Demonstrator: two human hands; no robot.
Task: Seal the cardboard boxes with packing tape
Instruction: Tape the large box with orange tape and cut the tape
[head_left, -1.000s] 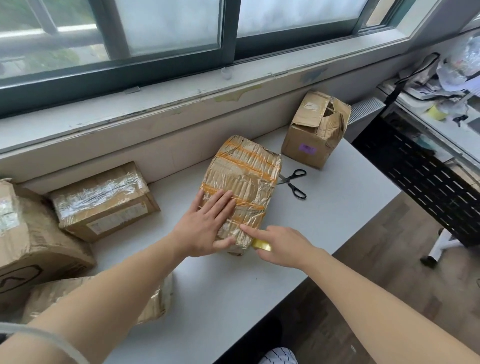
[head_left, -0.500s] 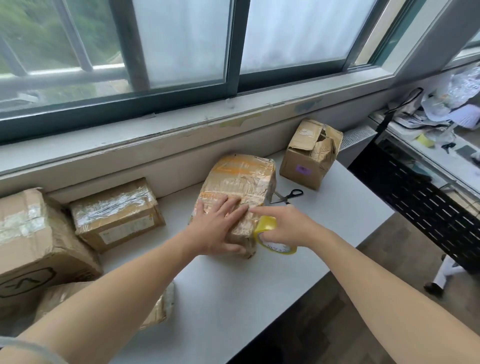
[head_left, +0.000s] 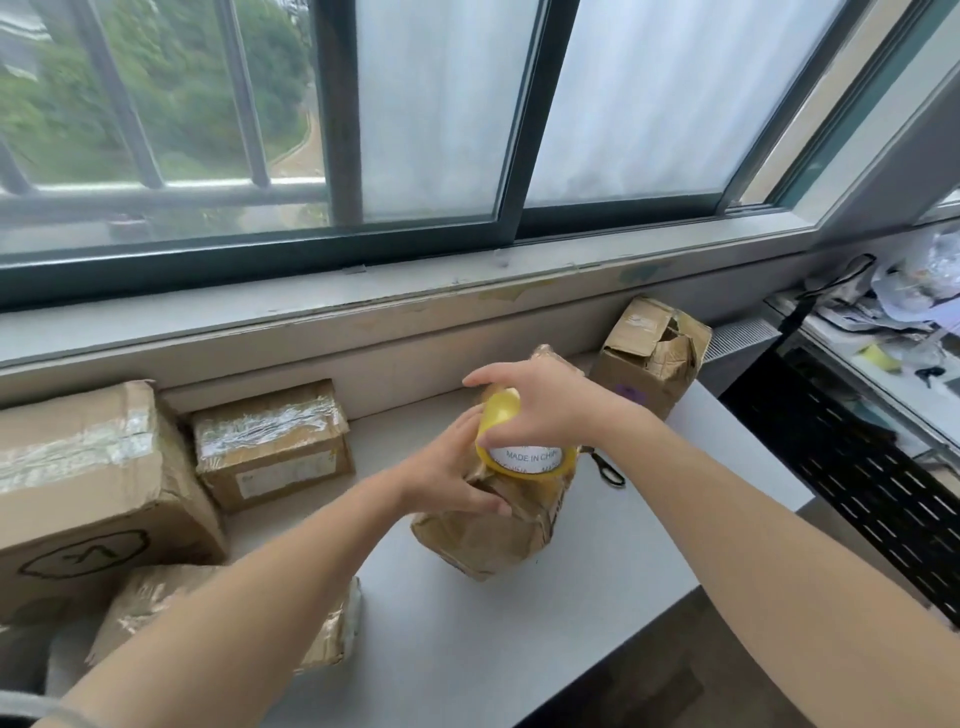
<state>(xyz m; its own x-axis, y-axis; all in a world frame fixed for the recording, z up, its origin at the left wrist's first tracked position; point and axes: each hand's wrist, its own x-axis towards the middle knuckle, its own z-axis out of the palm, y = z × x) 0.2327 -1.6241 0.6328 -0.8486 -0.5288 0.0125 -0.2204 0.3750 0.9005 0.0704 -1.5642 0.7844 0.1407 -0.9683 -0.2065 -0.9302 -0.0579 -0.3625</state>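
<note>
Five cardboard boxes are seen on the white table (head_left: 597, 597) below the window. One wrapped box (head_left: 483, 540) is stood tilted near the table's middle, and both hands are applied to it. The left hand (head_left: 447, 467) is clasped round its left side, thumb laid across the near face. The right hand (head_left: 545, 410) is closed from above on the yellow tape roll (head_left: 524, 457), which is pressed against the top of the wrapped box. A torn open box (head_left: 649, 353) is noted behind, by the wall. A taped box (head_left: 270, 441), a large box (head_left: 78, 493) and a crumpled box (head_left: 150, 592) are grouped at the left. Scissors (head_left: 609, 474) are partly hidden by the right forearm.
</note>
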